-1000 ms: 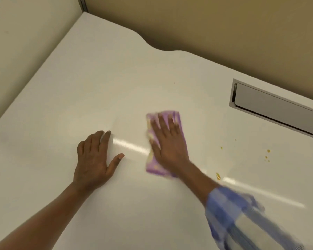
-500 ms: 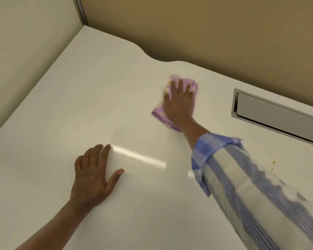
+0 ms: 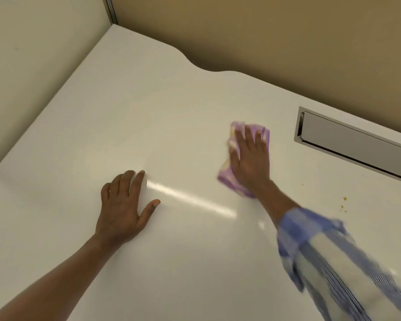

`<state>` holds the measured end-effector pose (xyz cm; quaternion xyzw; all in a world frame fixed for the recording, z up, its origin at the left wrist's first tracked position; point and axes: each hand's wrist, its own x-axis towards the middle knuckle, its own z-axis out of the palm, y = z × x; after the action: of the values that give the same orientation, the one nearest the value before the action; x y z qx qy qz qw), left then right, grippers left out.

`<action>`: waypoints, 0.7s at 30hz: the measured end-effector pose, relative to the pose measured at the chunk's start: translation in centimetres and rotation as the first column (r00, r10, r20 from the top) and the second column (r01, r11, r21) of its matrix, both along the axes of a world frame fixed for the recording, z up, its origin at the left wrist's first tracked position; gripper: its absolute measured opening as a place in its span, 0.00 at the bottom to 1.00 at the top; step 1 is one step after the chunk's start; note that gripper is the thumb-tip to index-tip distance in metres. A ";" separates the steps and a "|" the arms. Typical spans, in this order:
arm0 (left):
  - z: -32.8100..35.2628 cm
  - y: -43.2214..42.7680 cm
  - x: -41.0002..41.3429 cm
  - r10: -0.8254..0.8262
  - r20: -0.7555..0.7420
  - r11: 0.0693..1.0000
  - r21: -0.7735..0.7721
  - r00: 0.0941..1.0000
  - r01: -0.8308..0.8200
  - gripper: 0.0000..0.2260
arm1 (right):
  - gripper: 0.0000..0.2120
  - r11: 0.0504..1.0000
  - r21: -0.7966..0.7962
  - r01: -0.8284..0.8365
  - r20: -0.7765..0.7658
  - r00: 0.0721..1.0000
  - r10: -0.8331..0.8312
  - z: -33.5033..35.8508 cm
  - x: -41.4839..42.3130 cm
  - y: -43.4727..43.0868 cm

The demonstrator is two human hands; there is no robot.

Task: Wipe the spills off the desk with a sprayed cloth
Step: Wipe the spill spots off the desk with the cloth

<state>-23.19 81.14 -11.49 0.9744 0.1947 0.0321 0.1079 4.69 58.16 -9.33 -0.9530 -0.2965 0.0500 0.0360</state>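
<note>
A white desk point(image 3: 148, 126) fills the view. My right hand point(image 3: 250, 161) lies flat on a purple and yellow cloth point(image 3: 227, 179), pressing it onto the desk right of centre; the cloth shows past my fingertips and beside my palm. My left hand point(image 3: 123, 209) rests flat on the bare desk to the left, fingers spread, holding nothing. A few small orange-brown spill drops point(image 3: 344, 202) sit on the desk to the right of my right wrist.
A grey recessed cable tray point(image 3: 357, 142) with a flap is set into the desk at the right. Beige partition walls point(image 3: 264, 38) close off the back and left. The desk's back edge has a curved notch point(image 3: 208, 68).
My right hand first pushed the cloth away toward the back of the desk, then drew it back nearer and slightly right. My left hand stayed in place.
</note>
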 end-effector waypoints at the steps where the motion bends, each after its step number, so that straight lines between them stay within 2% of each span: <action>1: 0.0 0.0 0.0 0.001 0.003 1.000 0.003 1.000 -0.001 0.35 | 0.30 0.996 0.012 0.088 -0.011 0.996 -0.088 0.2 0.9 1.5; 3: 0.0 0.0 0.1 0.005 0.013 1.000 0.009 1.000 -0.005 0.35 | 0.31 0.985 0.038 0.169 -0.030 0.985 -0.168 0.3 -0.2 4.4; 4: 0.0 0.0 0.1 0.007 0.018 1.000 0.011 1.000 -0.007 0.35 | 0.31 0.988 0.048 0.149 -0.031 0.989 -0.147 0.1 -1.9 5.5; 7: 0.0 -0.1 0.0 0.008 0.025 1.000 0.023 1.000 -0.009 0.34 | 0.31 0.989 0.140 -0.049 -0.077 0.995 0.060 -0.8 -10.8 5.1; 11: 0.2 -0.1 0.1 -0.004 0.043 0.999 0.034 0.999 0.002 0.34 | 0.30 0.957 0.195 -0.216 -0.091 0.967 0.237 -1.8 -22.6 -3.5; 13: 0.1 -0.1 0.0 -0.006 0.063 1.000 0.028 0.998 0.004 0.33 | 0.30 0.954 0.160 -0.254 -0.097 0.958 0.271 -1.8 -24.1 -8.9; 16: 0.1 -0.4 0.0 -0.010 0.089 1.000 0.011 0.996 0.009 0.33 | 0.29 0.974 0.094 -0.205 -0.058 0.976 0.211 -1.3 -19.3 -14.3; 19: 0.7 -1.1 0.0 0.009 0.108 0.999 0.043 0.994 -0.013 0.34 | 0.28 0.997 0.073 -0.008 -0.024 1.000 0.010 -0.5 -12.6 -14.6; 21: 1.3 -3.4 -0.1 0.038 0.143 0.999 0.025 0.989 -0.042 0.34 | 0.29 0.990 0.078 0.121 -0.026 0.993 -0.119 -0.4 -11.4 -12.6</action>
<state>-23.30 77.77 -10.16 0.9669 0.2058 0.1063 0.1072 -6.74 45.60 -9.75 -0.9664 -0.2399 0.0459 0.0801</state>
